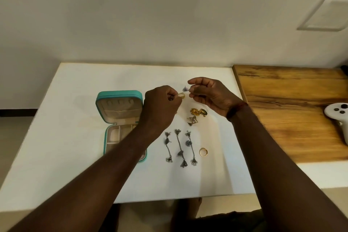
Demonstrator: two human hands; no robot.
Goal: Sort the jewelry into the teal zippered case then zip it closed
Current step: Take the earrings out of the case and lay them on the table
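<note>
White tabletop against a pale wall, with a wooden board at 3 o'clock carrying a white controller. Both hands are raised over the middle. The left hand pinches a gold ring at its fingertips, and the right hand pinches a small purplish piece just beside it, too blurred to name. From the left hand, the teal case lies at 9 o'clock, open, its lower half crossed by the forearm. It has beige lining, padded slots in the lid and divided compartments below. At 6 o'clock of the hands lie three long silver drop earrings, a second gold ring, one gold-and-green cluster and one silvery piece — all apart from the case
</note>
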